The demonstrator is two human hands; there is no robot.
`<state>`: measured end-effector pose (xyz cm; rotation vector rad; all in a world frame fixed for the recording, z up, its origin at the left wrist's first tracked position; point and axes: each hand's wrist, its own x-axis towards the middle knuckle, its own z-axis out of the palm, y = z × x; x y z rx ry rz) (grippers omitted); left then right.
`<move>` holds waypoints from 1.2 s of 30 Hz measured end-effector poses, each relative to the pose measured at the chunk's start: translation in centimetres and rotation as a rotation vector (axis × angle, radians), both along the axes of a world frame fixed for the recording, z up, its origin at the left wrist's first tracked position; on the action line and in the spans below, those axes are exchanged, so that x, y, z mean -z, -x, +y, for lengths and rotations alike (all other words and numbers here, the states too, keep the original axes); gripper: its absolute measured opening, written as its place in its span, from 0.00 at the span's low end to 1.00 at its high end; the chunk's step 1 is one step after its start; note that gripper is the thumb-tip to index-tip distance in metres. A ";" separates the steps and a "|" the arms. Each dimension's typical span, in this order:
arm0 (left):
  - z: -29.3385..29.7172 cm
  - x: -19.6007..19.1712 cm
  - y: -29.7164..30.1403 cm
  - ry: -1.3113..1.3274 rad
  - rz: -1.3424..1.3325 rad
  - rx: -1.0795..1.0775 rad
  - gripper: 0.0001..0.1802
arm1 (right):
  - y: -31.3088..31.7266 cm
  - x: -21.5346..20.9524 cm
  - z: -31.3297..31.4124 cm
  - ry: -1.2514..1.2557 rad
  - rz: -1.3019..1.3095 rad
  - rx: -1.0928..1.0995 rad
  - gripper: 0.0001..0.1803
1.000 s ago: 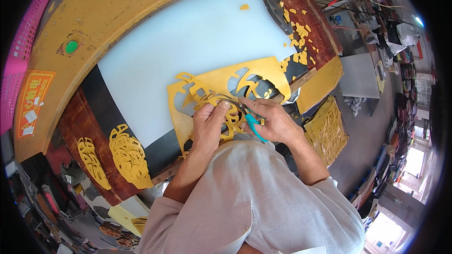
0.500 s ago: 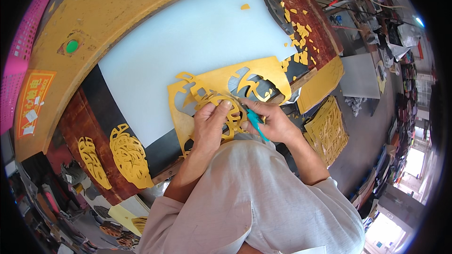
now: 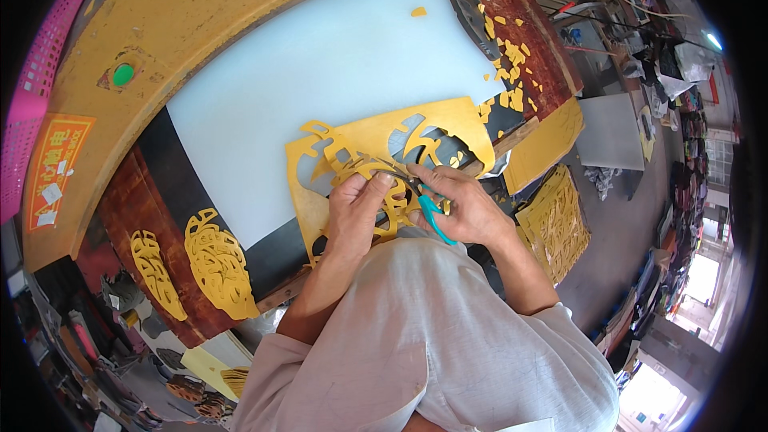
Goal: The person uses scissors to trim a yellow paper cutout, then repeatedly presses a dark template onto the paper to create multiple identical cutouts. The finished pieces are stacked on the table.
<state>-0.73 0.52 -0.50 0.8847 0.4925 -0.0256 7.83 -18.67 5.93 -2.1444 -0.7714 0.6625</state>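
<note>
a person's left hand [image 3: 352, 208] pinches a thin yellow cut-out with curling openwork [image 3: 352, 166] between thumb and fingers, in front of the body, near the close edge of a smooth pale blue-white board [image 3: 320, 72]. the right hand [image 3: 464, 204] curls around metal scissors with teal handles [image 3: 434, 218], their blades at the cut-out. beneath lies a flat yellow sheet with curved openings [image 3: 462, 118]; left, two yellow openwork stacks [image 3: 216, 268] rest on a dark red surface [image 3: 132, 200]
</note>
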 end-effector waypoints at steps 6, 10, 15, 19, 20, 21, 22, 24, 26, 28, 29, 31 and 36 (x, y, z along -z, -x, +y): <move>0.3 0.7 0.1 -0.007 -0.019 0.037 0.12 | 0.2 -0.3 0.2 0.034 0.008 0.005 0.35; 0.1 0.9 0.2 0.002 -0.033 0.019 0.14 | 0.4 0.0 0.2 0.008 0.012 0.033 0.33; 0.0 0.8 0.2 -0.035 -0.024 0.010 0.15 | 0.6 0.6 -0.1 0.022 0.030 0.039 0.32; 0.2 0.4 0.2 -0.004 0.036 0.048 0.12 | 1.0 1.6 -0.1 -0.086 0.130 0.091 0.33; 0.3 0.3 0.1 0.009 0.063 0.069 0.10 | 1.0 1.9 -0.1 -0.125 0.175 0.116 0.35; 0.3 0.1 0.1 0.039 0.066 0.044 0.10 | 1.1 2.2 0.0 -0.160 0.255 0.226 0.36; 0.2 0.0 0.0 0.070 0.069 0.017 0.10 | 0.9 2.5 -0.1 -0.194 0.335 0.334 0.38; 0.0 -0.3 -0.2 0.111 0.081 -0.034 0.10 | 0.7 2.8 -0.3 -0.167 0.447 0.436 0.36; -0.2 -0.5 -0.3 0.132 0.093 -0.082 0.11 | 0.4 2.9 -0.4 -0.127 0.461 0.377 0.37; -0.3 -0.7 -0.5 0.101 0.128 -0.104 0.11 | 0.3 2.6 -0.6 -0.104 0.454 0.322 0.38; -0.3 -0.8 -0.5 0.086 0.146 -0.115 0.11 | 0.3 2.5 -0.6 -0.089 0.455 0.291 0.38; -0.2 -1.0 -0.6 0.077 0.126 -0.105 0.11 | 0.4 2.1 -0.6 -0.079 0.454 0.236 0.39; -0.2 -0.9 -0.5 0.069 0.104 -0.068 0.12 | 0.9 1.9 0.1 -0.179 0.314 0.122 0.39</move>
